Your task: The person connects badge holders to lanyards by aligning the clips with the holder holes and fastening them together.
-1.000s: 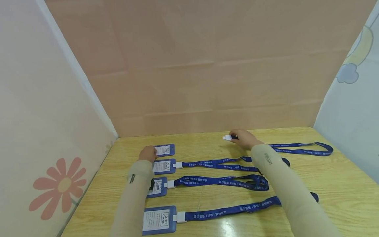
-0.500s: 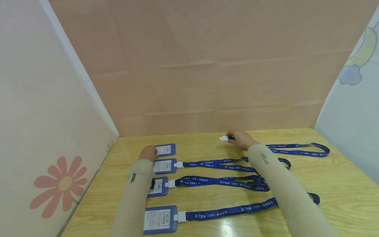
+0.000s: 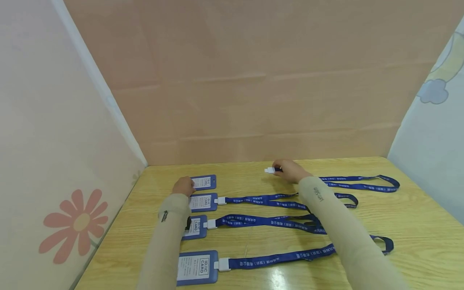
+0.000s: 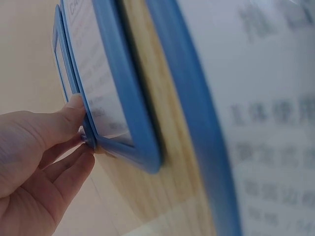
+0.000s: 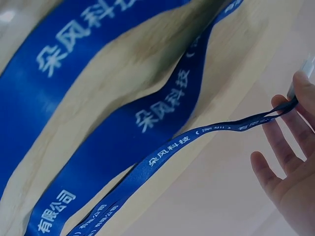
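Note:
At the far left of the table, my left hand (image 3: 183, 186) pinches the left edge of a blue-framed ID card holder (image 3: 206, 182). The left wrist view shows thumb and fingertips on a corner of that holder (image 4: 62, 59), which has no lanyard on it. Farther right, my right hand (image 3: 291, 172) grips a blue lanyard just behind its white plastic clip (image 3: 270, 170), which points left toward the holder with a gap between them. The rest of this lanyard (image 3: 380, 187) trails right in a loop on the table. In the right wrist view, the ribbon (image 5: 197, 132) runs up into the fingers.
Nearer on the wooden table (image 3: 123, 237) lie three more card holders, the closest one (image 3: 197, 268) largest in view, each clipped to a blue lanyard (image 3: 282, 256) stretching right. My right forearm crosses over these lanyards. Fabric-covered walls (image 3: 268, 100) enclose the back and sides.
My right hand has moved slightly left with the lanyard clip, bringing it closer to the card holder. The lanyard's loop has slid left too. My left hand keeps its grip.

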A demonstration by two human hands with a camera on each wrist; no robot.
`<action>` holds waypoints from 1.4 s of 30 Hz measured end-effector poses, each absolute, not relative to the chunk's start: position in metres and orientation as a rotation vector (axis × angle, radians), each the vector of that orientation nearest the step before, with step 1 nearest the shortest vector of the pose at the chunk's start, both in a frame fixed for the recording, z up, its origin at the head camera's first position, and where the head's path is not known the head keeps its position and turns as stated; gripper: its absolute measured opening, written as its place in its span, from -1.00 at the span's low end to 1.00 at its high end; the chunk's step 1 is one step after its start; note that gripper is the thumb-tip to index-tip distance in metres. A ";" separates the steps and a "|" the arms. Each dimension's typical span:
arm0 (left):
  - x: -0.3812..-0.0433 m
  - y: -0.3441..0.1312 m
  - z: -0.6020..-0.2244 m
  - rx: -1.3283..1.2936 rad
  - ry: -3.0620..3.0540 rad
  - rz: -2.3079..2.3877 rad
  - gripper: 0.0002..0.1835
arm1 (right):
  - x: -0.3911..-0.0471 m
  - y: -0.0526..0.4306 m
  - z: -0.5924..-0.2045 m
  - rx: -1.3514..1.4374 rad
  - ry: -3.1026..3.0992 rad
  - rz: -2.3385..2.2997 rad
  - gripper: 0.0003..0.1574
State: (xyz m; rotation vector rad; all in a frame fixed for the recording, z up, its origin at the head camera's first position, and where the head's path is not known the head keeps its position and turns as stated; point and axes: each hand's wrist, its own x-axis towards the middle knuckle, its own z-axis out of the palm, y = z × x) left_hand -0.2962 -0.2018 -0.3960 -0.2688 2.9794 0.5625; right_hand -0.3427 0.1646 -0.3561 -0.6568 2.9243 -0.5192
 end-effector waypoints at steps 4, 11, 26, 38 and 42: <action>-0.296 -0.200 -0.395 -0.267 2.972 0.564 -0.68 | -0.342 0.160 -0.356 -0.659 2.920 -0.517 -0.64; -0.295 -0.199 -0.391 -0.262 2.971 0.558 -0.67 | -0.344 0.147 -0.357 -0.667 2.915 -0.499 -0.67; -0.297 -0.199 -0.398 -0.277 2.956 0.570 -0.69 | -0.348 0.127 -0.362 -0.708 2.908 -0.468 -0.65; -0.296 -0.199 -0.399 -0.270 2.966 0.577 -0.71 | -0.346 0.112 -0.361 -0.775 2.889 -0.450 -0.70; -0.297 -0.199 -0.401 -0.251 2.986 0.554 -0.71 | -0.347 0.108 -0.364 -0.840 2.889 -0.436 -0.72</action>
